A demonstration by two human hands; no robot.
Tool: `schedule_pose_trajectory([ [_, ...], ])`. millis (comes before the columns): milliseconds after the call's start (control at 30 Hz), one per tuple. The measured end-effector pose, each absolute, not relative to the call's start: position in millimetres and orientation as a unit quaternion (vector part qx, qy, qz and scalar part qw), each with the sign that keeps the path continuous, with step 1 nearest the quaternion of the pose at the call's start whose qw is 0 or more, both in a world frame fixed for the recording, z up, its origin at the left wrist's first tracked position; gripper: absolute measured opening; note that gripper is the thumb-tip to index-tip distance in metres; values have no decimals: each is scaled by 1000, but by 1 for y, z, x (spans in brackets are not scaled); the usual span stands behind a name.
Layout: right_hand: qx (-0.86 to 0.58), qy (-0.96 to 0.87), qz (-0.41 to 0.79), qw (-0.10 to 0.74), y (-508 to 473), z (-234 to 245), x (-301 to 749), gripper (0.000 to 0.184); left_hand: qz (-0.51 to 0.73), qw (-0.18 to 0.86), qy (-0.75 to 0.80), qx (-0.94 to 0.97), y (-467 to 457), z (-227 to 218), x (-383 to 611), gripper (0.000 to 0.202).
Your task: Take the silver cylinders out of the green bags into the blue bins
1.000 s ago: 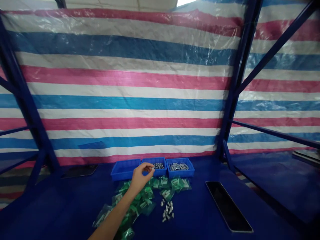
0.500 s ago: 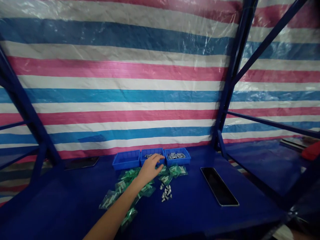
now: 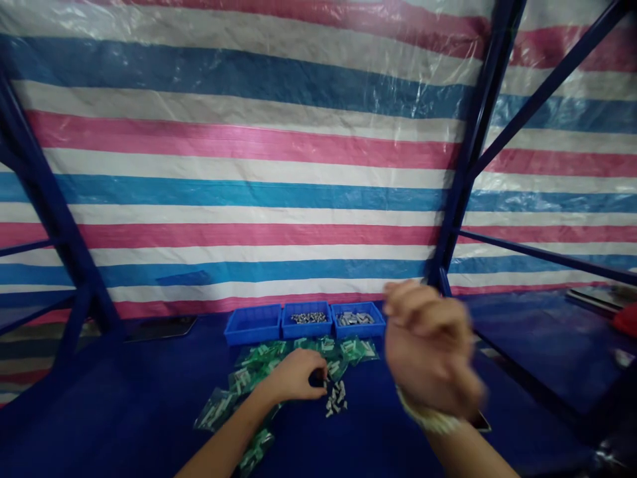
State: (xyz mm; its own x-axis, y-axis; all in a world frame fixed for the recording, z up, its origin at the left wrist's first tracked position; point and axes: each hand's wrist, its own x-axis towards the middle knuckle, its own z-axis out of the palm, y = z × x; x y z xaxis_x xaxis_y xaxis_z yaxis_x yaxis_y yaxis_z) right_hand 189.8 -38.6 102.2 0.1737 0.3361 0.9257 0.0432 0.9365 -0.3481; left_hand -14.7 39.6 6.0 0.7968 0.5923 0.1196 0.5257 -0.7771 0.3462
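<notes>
My left hand (image 3: 301, 375) is low over the table, its thumb and fingers curved together around a small metal piece beside a loose pile of small silvery metal parts (image 3: 336, 399). Under and around that wrist lie several clear bags (image 3: 253, 448) with green and pale contents. Raised closer to the camera, my right hand (image 3: 430, 352) is smeared by motion, with its fingers bent; whether it holds anything does not show. A pale band (image 3: 428, 415) circles the right wrist.
Three blue trays stand along the back: the left tray (image 3: 253, 325) shows only its bare inside, the middle tray (image 3: 306, 329) holds small metal parts, the right tray (image 3: 359, 330) greyish pieces. A dark flat device (image 3: 162, 328) lies back left. Blue frame posts (image 3: 460, 172) flank the table.
My left hand has drawn back from the middle tray to the loose metal pile. My right hand has come into view on the right, covering most of the phone there.
</notes>
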Motion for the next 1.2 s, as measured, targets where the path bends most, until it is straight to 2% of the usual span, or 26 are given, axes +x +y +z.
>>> schedule_pose_trajectory([
  [33,-111,-612,102,777,-24,98,184,30,118,158,296,935,39,3,-15,8],
  [167,-193,-678,181,686,25,50,167,22,179,182,318,913,40,-1,-17,13],
  [233,-245,-700,180,647,38,20,165,18,240,200,352,882,43,0,-20,17],
  [367,-302,-741,166,576,41,-17,161,7,386,283,380,791,48,4,-24,11],
  [467,-291,-761,159,558,38,-21,157,19,454,336,366,740,48,5,-23,14],
  [600,-269,-770,148,559,35,-18,157,28,462,376,344,726,46,3,-21,18],
  [867,-242,-791,126,548,31,-6,162,12,452,387,349,724,43,5,-20,18],
  [1033,-287,-777,154,538,29,-5,163,4,463,389,343,718,38,4,-15,23],
  [1200,-301,-774,198,521,29,-10,160,14,498,349,360,707,35,0,-9,15],
])
